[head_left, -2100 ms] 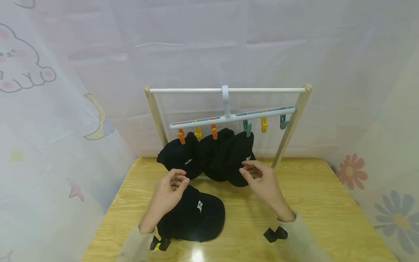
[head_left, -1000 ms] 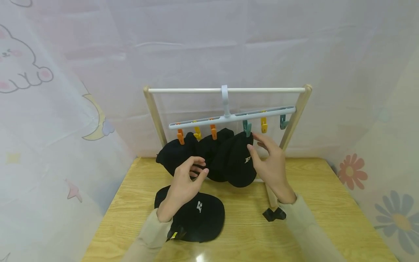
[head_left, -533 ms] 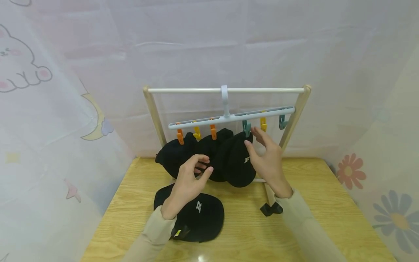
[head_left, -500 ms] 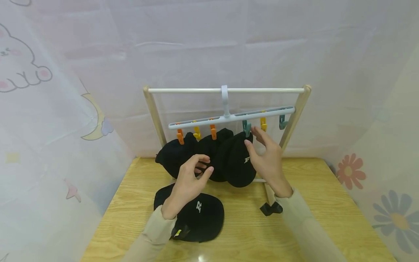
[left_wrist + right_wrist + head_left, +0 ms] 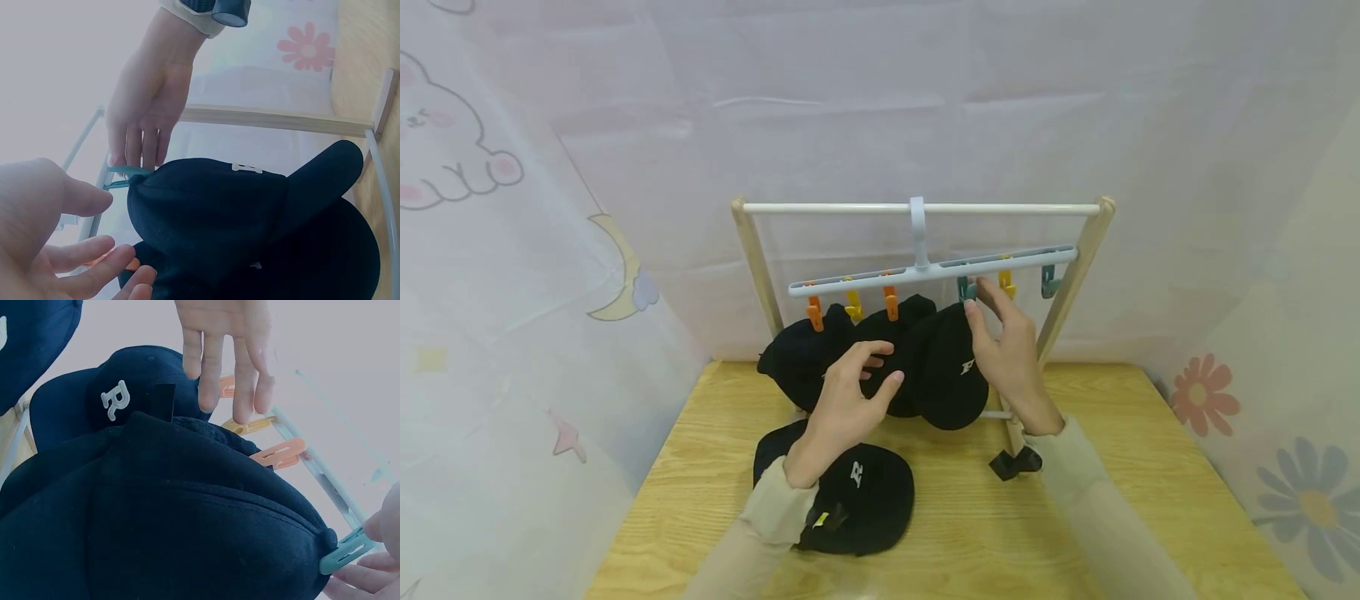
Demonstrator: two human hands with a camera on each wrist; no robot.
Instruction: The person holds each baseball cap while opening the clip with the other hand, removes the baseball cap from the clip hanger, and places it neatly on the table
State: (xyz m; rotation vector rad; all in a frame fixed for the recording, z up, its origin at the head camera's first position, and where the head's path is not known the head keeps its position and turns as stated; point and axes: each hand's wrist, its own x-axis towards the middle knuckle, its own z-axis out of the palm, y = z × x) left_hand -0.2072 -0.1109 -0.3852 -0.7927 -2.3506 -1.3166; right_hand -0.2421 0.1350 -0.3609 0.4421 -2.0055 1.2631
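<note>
In the head view, my right hand (image 5: 1011, 354) is up at the right-hand black baseball cap (image 5: 947, 379), its thumb and fingers pinching a teal clothes peg (image 5: 345, 553) at the cap's top. That peg hangs from a pale blue hanger (image 5: 865, 282). My left hand (image 5: 847, 400) hovers before the middle black cap (image 5: 916, 315), fingers loosely curved and holding nothing. Another black cap (image 5: 797, 354) hangs at the left below an orange peg (image 5: 815, 314). A fourth cap with a white letter (image 5: 883, 504) lies on the table, partly hidden by my left forearm.
A wooden rack post (image 5: 1066, 300) and white top rail (image 5: 1011, 207) carry the hanger, which tilts up to the right. A yellow peg (image 5: 1006, 283) and a second teal peg (image 5: 1048, 283) hang right of my right hand. The wooden table (image 5: 1135, 475) spreads underneath.
My right hand has risen from the right cap's front to the teal peg at its top. My left hand has moved up and right, from over the table cap to the middle cap.
</note>
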